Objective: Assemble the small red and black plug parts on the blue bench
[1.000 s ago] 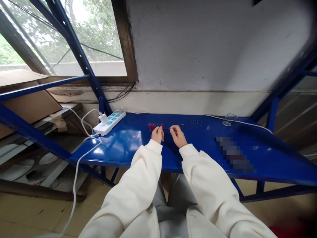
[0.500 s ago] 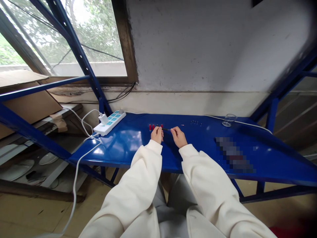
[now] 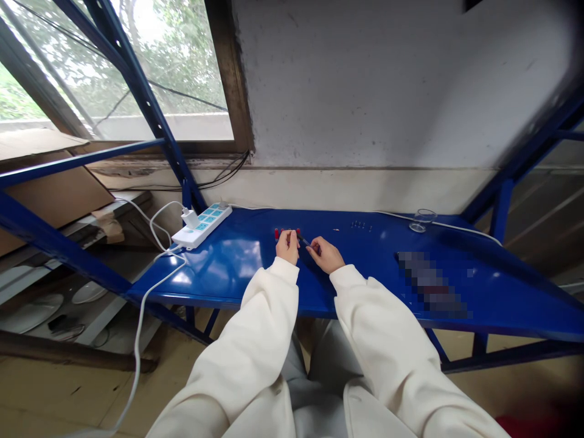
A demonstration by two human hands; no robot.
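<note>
On the blue metal bench (image 3: 374, 267) my two hands meet near the middle. My left hand (image 3: 288, 247) is closed beside a short row of small red parts (image 3: 277, 233), pinching something too small to make out. My right hand (image 3: 325, 255) is closed on a thin dark tool (image 3: 303, 240) whose tip points toward the left hand. A few tiny dark pieces (image 3: 360, 225) lie farther right on the bench.
A white power strip (image 3: 201, 225) with a plugged charger and white cable sits at the bench's left end. A small clear glass dish (image 3: 420, 220) stands at the back right. A blurred patch covers part of the bench at right. Blue rack beams cross left and right.
My right hand has drawn left toward my left hand, and the thin tool has swung from lying level to angling toward the left fingertips. The left hand has barely moved.
</note>
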